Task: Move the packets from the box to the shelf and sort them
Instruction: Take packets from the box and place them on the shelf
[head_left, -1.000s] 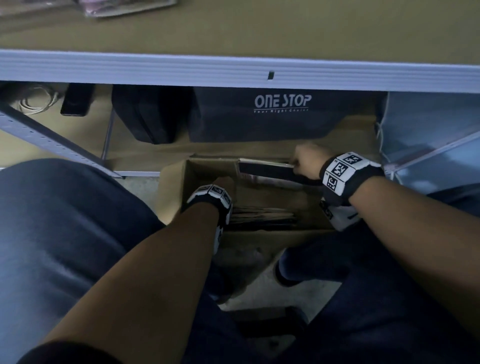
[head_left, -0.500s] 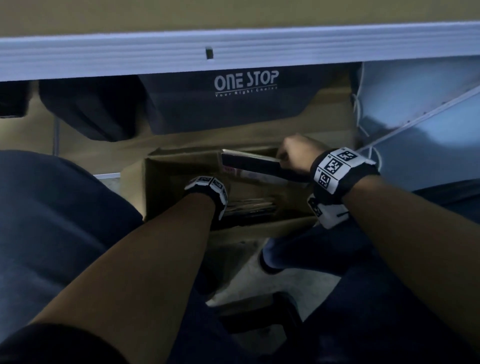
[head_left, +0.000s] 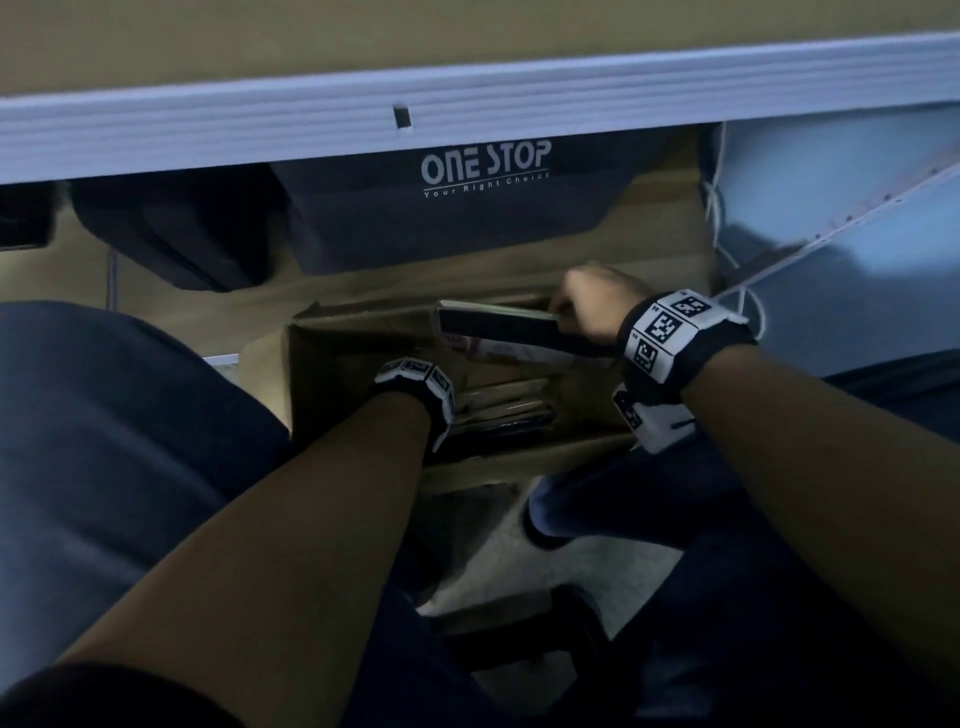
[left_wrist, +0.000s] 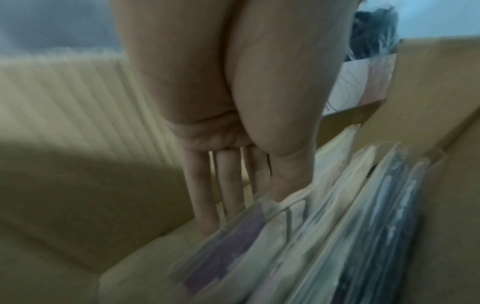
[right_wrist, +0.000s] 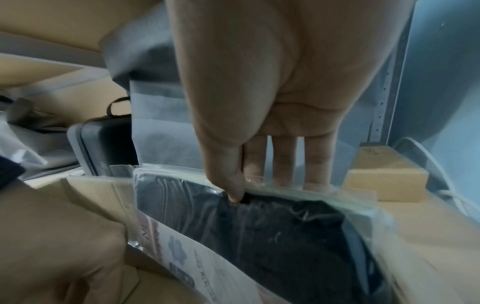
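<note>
Two hands work inside the cardboard box that stands on the floor between the person's knees. Nearest, the left hand is down in the box, its fingers straight and slightly spread, with the thumb pressing on the edge of the standing packets; it does not grip any of them yet, it only touches and steadies the row. A little further, the right hand pinches the top edge of a dark packet in clear plastic, thumb in front and fingers behind, and this packet stands half out of the box at its far side, with a white printed packet just beside it. To do this step well, I think the right hand should lift the dark packet straight up, so that its smooth plastic does not drag the neighbour with it, while the left hand keeps the other packets from falling. A pinch on one edge may slip, so a deeper hold seems wise. Beyond the box, a dark bag sits on the low board, and the pale shelf edge is above, where the packets should go.
</note>
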